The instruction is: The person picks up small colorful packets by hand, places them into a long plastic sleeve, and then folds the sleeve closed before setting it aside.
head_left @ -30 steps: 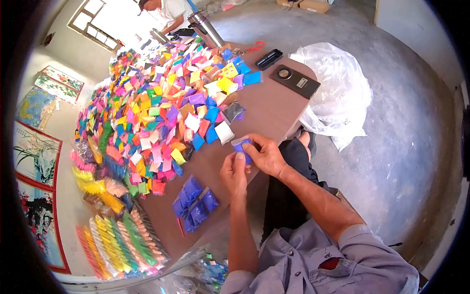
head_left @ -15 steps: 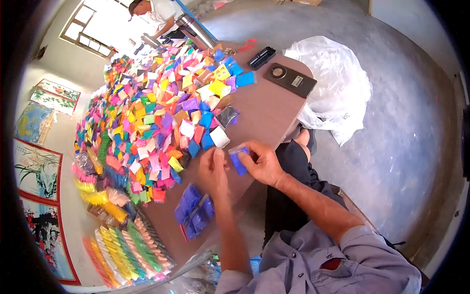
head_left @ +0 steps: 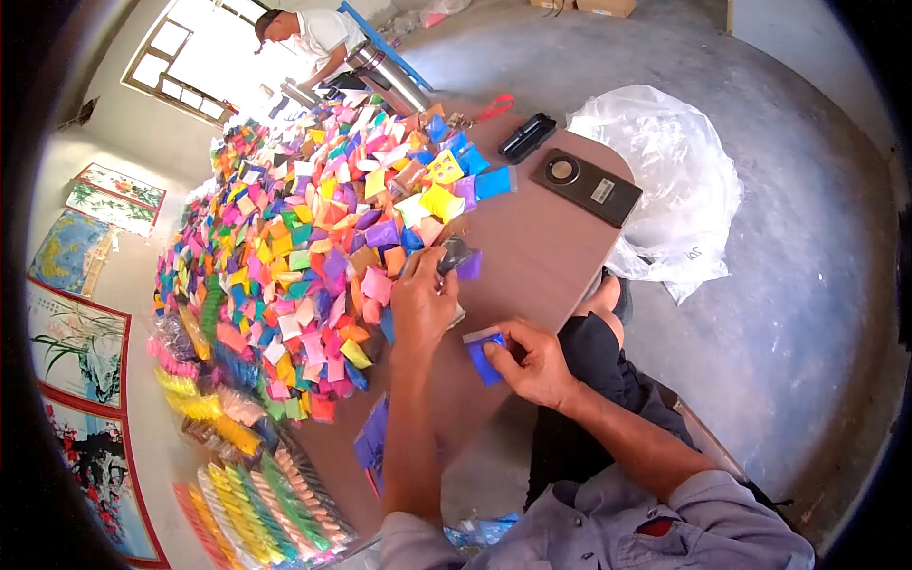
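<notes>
My right hand (head_left: 537, 364) pinches a small blue packet (head_left: 486, 359) with a clear strip along its top, held over the table's near edge. Farther forward, my left hand (head_left: 423, 299) reaches to the edge of a big heap of colourful small packets (head_left: 294, 275). Its fingers close on a black packet (head_left: 458, 253), beside a purple packet (head_left: 470, 266). Part of a pale packet shows beneath this hand. Below my left forearm lies a bundle of blue-purple packets (head_left: 373, 435), partly hidden by the arm.
On the brown table (head_left: 532, 247) lie a dark phone-like device (head_left: 587, 187) and a black case (head_left: 527, 138). Steel flasks (head_left: 389, 81) stand at the back, near another person (head_left: 318, 43). Rows of bagged packets (head_left: 261, 508) lie at left. A clear plastic bag (head_left: 665, 180) sits beyond the table's right edge.
My left hand has moved forward, away from my right hand, onto the black packet at the heap's edge. My right hand still holds the blue packet. The view has shifted slightly.
</notes>
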Available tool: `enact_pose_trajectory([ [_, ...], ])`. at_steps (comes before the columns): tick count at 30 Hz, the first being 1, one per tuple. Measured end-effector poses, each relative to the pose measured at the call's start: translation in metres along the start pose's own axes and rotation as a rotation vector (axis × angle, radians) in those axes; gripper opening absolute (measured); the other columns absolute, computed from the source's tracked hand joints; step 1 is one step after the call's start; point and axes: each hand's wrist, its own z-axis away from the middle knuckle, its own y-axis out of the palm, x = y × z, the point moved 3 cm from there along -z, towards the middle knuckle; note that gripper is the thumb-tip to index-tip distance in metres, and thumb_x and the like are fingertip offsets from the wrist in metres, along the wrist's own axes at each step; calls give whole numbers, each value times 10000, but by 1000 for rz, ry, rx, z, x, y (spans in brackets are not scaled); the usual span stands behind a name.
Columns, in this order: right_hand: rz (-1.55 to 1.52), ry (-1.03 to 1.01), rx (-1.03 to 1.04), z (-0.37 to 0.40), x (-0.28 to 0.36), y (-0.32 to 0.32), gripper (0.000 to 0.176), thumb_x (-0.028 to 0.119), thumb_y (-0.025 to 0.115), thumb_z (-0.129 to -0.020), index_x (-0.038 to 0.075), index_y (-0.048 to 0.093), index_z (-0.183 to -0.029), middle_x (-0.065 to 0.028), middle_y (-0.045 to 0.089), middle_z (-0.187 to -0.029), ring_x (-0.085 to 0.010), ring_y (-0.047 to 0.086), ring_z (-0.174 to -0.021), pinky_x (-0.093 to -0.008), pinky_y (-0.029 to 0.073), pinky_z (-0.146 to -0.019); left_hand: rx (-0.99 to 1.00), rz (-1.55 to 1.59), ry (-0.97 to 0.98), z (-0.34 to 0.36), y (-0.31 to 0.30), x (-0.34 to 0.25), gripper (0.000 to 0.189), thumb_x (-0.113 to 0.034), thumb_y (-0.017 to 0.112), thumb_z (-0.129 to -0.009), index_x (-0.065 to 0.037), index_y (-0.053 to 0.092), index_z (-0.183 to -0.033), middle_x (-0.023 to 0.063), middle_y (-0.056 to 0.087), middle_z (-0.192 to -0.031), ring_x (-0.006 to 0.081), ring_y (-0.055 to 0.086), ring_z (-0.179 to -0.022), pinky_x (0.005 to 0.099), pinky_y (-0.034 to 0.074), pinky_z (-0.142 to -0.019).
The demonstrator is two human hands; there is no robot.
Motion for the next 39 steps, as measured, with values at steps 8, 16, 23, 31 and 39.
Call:
enact_pose_trajectory([
  [8,-1,-7,26,-3,1,1,207,81,757,-963,-15,743,-1147,-117,681,-905,-175,653,-740,-320,510,-644,-312,-58,-256,-69,-65,13,476,-347,806,-995,10,715,-1297,135,745,-1227,213,741,-909,335,590,-798],
  [16,-185,93,-9,0,-4,1,218,99,694,-1063,-5,731,-1252,-3,669,-977,-68,592,-863,-255,498,-768,-281,485,-558,75,-38,-27,385,-296,735,-1057,0,735,-1303,77,771,-1103,126,705,-893,295,564,-762],
  [23,-103,-57,29,1,-9,6,243,91,697,-1041,-1,720,-1265,-68,684,-989,-119,640,-850,-277,515,-711,-224,713,-576,140,4,-59,249,-165,725,-1067,13,740,-1240,7,743,-1056,78,645,-947,235,507,-836],
  [31,-42,-5,33,0,-14,10,143,99,709,-1025,-14,749,-1103,-87,696,-918,-131,647,-784,-304,513,-661,-313,915,-580,156,15,-47,134,-125,726,-1058,-44,754,-1160,-42,679,-941,27,547,-821,221,416,-717],
  [39,46,-27,77,0,-6,14,123,99,718,-1015,-10,752,-1060,-98,689,-902,-147,658,-762,-317,521,-652,-308,941,-615,156,15,-44,151,-133,717,-1072,-11,759,-1150,-16,727,-1019,51,617,-928,235,488,-839],
])
